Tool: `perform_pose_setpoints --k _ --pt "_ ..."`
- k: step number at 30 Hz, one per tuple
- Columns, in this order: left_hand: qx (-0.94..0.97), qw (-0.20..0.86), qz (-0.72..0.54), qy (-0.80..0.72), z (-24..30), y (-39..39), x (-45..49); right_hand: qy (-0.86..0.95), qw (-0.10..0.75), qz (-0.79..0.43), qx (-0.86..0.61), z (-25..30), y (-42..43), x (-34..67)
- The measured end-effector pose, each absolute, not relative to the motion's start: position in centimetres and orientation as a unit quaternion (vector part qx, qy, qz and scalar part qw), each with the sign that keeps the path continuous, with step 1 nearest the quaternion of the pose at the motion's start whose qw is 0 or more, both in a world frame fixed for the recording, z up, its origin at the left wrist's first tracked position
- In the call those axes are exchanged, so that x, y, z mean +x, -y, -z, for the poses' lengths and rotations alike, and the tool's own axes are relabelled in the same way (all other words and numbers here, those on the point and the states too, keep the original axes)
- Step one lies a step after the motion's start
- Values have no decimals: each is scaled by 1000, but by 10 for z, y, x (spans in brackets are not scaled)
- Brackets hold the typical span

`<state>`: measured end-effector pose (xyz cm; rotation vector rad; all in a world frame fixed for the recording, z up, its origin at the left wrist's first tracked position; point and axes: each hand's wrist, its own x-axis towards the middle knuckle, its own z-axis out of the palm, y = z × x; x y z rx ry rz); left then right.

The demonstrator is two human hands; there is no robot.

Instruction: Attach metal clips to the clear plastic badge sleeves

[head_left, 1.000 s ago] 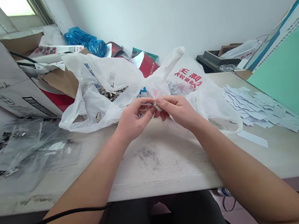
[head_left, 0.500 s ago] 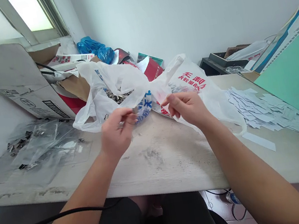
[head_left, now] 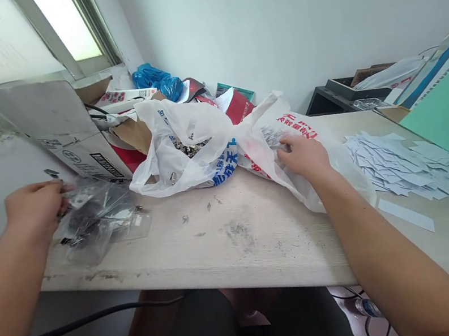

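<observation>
Reaching with the left hand [head_left: 36, 211], loosely curled, to clear plastic bags [head_left: 113, 221] at its fingertips, and with the right, half curled, over the red-lettered white bag [head_left: 335, 144]; impossible to tell whether gripping anything in either. Between both hands on the bench [head_left: 221, 249], metal clips [head_left: 192, 148] in the blue-lettered white bag [head_left: 192, 178]. In large Chinese characters on both, too creased to read fully; on the carton [head_left: 77, 141], a barcode [head_left: 108, 167]

Pale wall [head_left: 269, 23], bright window [head_left: 67, 28] at upper left, whitish table [head_left: 279, 210] above pinkish floor [head_left: 378, 330].
</observation>
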<state>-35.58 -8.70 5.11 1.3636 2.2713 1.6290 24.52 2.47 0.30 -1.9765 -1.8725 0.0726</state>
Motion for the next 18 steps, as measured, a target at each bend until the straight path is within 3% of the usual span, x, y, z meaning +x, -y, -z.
perform_pose_setpoints --k 2,4,6,10,15,18 --pt "378 13 -482 -790 -51 76 -359 655 243 -17 -715 -4 -25 246" --pt "372 -63 -456 -806 -50 75 -345 639 288 0 -714 -3 -26 250" --pt "431 -159 -452 -764 -47 79 -318 620 342 23 -705 -3 -27 256" --pt "552 -215 -440 -675 -38 81 -252 594 467 75 -651 -6 -27 265" --pt "725 -116 -467 -493 -39 54 -171 534 668 66 -515 -15 -19 259" --pt "763 3 -385 -518 -44 17 -133 502 740 13 -448 -21 -11 248"
